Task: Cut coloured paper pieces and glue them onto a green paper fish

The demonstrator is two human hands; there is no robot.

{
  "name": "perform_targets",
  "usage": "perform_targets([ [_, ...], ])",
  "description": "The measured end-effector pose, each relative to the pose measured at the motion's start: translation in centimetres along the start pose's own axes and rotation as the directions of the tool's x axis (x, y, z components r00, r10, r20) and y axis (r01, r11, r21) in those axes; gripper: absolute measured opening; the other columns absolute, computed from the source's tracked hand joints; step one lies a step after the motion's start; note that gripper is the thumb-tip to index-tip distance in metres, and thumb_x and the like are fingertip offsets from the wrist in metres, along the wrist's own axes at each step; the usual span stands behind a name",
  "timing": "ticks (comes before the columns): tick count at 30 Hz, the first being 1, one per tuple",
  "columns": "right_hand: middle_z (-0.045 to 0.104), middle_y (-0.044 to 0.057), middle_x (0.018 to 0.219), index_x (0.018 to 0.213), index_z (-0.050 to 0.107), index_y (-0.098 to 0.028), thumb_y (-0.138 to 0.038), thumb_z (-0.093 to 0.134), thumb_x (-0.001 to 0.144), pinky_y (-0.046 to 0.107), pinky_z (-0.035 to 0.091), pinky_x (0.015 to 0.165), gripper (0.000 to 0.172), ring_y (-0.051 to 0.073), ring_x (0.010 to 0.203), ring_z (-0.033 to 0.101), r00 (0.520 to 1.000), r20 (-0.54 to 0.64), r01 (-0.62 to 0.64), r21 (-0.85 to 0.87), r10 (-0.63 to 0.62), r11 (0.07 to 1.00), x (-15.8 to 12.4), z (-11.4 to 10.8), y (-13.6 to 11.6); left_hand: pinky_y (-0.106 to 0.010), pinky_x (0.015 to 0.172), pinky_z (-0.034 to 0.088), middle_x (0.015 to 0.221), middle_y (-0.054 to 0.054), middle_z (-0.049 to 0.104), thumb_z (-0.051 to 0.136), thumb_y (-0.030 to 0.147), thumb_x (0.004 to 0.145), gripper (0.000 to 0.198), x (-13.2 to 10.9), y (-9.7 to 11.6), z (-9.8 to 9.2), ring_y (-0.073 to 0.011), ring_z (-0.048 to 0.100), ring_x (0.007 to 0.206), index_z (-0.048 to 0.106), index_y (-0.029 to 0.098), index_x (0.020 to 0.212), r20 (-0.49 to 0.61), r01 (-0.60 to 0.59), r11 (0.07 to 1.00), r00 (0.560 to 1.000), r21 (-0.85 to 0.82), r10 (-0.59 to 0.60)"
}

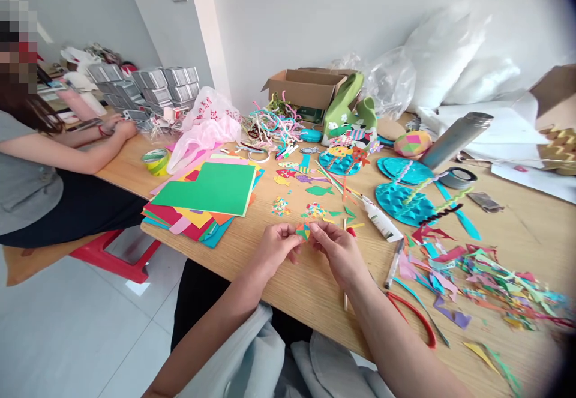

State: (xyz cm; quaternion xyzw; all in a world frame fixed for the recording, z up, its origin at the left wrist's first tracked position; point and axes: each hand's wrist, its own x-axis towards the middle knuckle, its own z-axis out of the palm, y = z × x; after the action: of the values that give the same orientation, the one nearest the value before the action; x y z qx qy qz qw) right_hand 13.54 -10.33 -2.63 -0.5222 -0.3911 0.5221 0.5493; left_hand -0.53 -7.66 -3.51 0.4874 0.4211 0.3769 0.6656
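Between my two hands, just above the table's front edge, is a small multicoloured paper piece point(304, 230) with green, orange and blue patches. My left hand point(279, 243) pinches its left side and my right hand point(333, 248) pinches its right side. Beyond them lie small heaps of paper confetti point(280, 206) and a green paper fish point(320, 190). Several other paper fish, such as a yellow one point(281, 180), sit farther back. A white glue bottle point(381, 219) and a pen point(394, 264) rest to the right of my right hand.
Stacked coloured paper point(207, 188) lies on the left. Paper scraps point(490, 284) cover the right side, near red-handled scissors point(416, 317). A steel flask point(456, 140), tape roll point(458, 177) and cardboard box point(303, 87) stand farther back. Another person point(31, 164) sits at the left.
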Motion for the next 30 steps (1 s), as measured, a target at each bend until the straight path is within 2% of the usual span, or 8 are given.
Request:
perform_targets([
  [4, 0.060, 0.000, 0.062, 0.072, 0.066, -0.015, -0.050, 0.079, 0.058, 0.024, 0.037, 0.054, 0.040, 0.011, 0.055, 0.049, 0.998, -0.061, 0.006, 0.009, -0.005, 1.000, 0.2, -0.1, 0.1, -0.017, 0.038, 0.037, 0.055, 0.003, 0.053, 0.064, 0.028, 0.067, 0.016, -0.1, 0.1, -0.2, -0.0075, 0.049, 0.045, 0.055, 0.016, 0.062, 0.000, -0.009, 0.998, 1.000, 0.069, 0.009],
  [9, 0.054, -0.002, 0.054, 0.065, 0.063, -0.015, -0.054, 0.076, 0.059, 0.024, 0.032, 0.047, 0.041, 0.010, 0.049, 0.043, 0.999, -0.051, -0.002, -0.110, -0.004, 0.994, 0.3, -0.2, 0.3, -0.018, 0.038, 0.033, 0.054, 0.004, 0.052, 0.060, 0.032, 0.071, 0.017, -0.5, 1.2, -0.9, -0.0080, 0.046, 0.045, 0.056, 0.016, 0.067, -0.078, -0.058, 0.990, 0.995, 0.126, 0.068],
  [13, 0.049, -0.004, 0.055, 0.071, 0.061, -0.016, -0.057, 0.069, 0.068, 0.023, 0.027, 0.044, 0.042, 0.008, 0.046, 0.037, 0.956, -0.254, 0.114, -0.142, -0.148, 0.983, 0.2, -0.4, -0.2, -0.019, 0.040, 0.031, 0.050, 0.005, 0.050, 0.058, 0.030, 0.074, 0.015, -0.4, 1.1, -1.9, -0.0077, 0.043, 0.042, 0.059, 0.016, 0.068, -0.088, -0.039, 0.940, 0.993, 0.338, 0.073],
  [15, 0.047, -0.005, 0.055, 0.071, 0.058, -0.017, -0.057, 0.067, 0.070, 0.023, 0.025, 0.043, 0.041, 0.008, 0.046, 0.034, 0.915, -0.351, 0.172, -0.103, -0.198, 0.980, 0.2, -0.7, -0.4, -0.022, 0.050, 0.040, 0.058, 0.001, 0.059, 0.059, 0.026, 0.073, 0.011, -0.1, 0.8, -2.4, -0.0105, 0.053, 0.052, 0.061, 0.016, 0.069, -0.044, -0.071, 0.854, 0.993, 0.516, 0.110],
  [17, 0.045, -0.006, 0.054, 0.070, 0.056, -0.017, -0.056, 0.067, 0.072, 0.023, 0.025, 0.043, 0.040, 0.008, 0.046, 0.035, 0.892, -0.399, 0.206, -0.062, -0.214, 0.976, 0.1, -0.9, -0.6, -0.026, 0.061, 0.045, 0.071, -0.003, 0.066, 0.060, 0.023, 0.074, 0.009, 0.0, 0.7, -2.8, -0.0139, 0.059, 0.064, 0.065, 0.016, 0.074, -0.019, -0.120, 0.702, 0.982, 0.702, 0.187],
  [20, 0.045, -0.006, 0.053, 0.068, 0.055, -0.017, -0.052, 0.066, 0.075, 0.023, 0.027, 0.044, 0.037, 0.008, 0.047, 0.036, 0.855, -0.461, 0.256, -0.023, -0.238, 0.966, 0.0, -1.1, -0.7, -0.030, 0.069, 0.047, 0.088, -0.006, 0.067, 0.055, 0.019, 0.080, 0.014, -0.7, 0.9, -3.1, -0.0164, 0.061, 0.074, 0.065, 0.016, 0.089, -0.010, -0.177, 0.463, 0.928, 0.868, 0.373],
  [24, 0.045, -0.006, 0.054, 0.065, 0.052, -0.018, -0.047, 0.065, 0.079, 0.022, 0.029, 0.047, 0.034, 0.008, 0.049, 0.037, 0.795, -0.531, 0.361, 0.027, -0.293, 0.932, 0.1, -1.2, -0.9, -0.034, 0.080, 0.049, 0.094, -0.007, 0.063, 0.045, 0.004, 0.080, 0.027, -2.7, 1.0, -2.7, -0.0192, 0.058, 0.091, 0.063, 0.017, 0.095, 0.151, -0.349, 0.261, 0.812, 0.900, 0.563],
  [30, 0.044, -0.006, 0.052, 0.062, 0.051, -0.018, -0.047, 0.061, 0.081, 0.023, 0.030, 0.050, 0.036, 0.009, 0.051, 0.037, 0.773, -0.524, 0.383, -0.063, -0.357, 0.922, -0.3, -0.6, -1.3, -0.040, 0.098, 0.044, 0.116, -0.010, 0.060, 0.045, 0.008, 0.083, 0.041, -5.0, -1.0, -2.2, -0.0229, 0.051, 0.111, 0.054, 0.014, 0.123, 0.444, -0.529, 0.012, 0.725, 0.849, 0.527],
])
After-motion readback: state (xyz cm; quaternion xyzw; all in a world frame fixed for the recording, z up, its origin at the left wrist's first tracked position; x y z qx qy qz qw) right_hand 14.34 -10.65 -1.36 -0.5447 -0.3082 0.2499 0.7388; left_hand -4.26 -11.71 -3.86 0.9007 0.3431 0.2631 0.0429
